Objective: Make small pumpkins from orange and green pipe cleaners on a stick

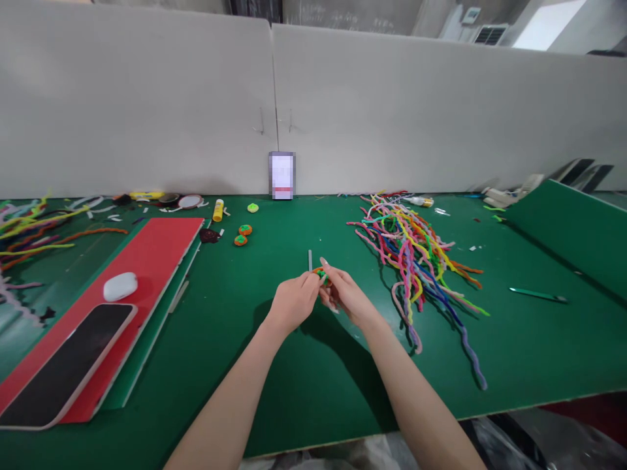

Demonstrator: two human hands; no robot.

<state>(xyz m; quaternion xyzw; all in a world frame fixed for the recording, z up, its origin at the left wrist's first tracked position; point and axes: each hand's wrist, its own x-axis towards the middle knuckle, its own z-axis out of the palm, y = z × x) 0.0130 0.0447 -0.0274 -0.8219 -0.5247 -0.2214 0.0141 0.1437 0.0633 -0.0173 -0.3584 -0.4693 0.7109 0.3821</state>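
My left hand [295, 301] and my right hand [347, 294] meet over the middle of the table. Between their fingertips is a small orange-and-green fuzzy piece [322, 277], apparently of pipe cleaner, mostly covered by the fingers. Both hands are closed on it. Just beyond my left fingers a thin greyish strip [310, 260] points away from me; whether it lies on the table or is held I cannot tell. Two similar orange discs with green tops, one farther [245, 230] and one nearer [240, 241], sit to the left, with a yellow-green one [253, 207] behind them.
A pile of coloured pipe cleaners [406, 241] spreads at right, near green tweezers [537, 295]. At left, a dark phone [68, 365] and white case [120, 286] lie on a red board [161, 245]. A glue stick [218, 210] and lit screen [282, 175] stand farther back.
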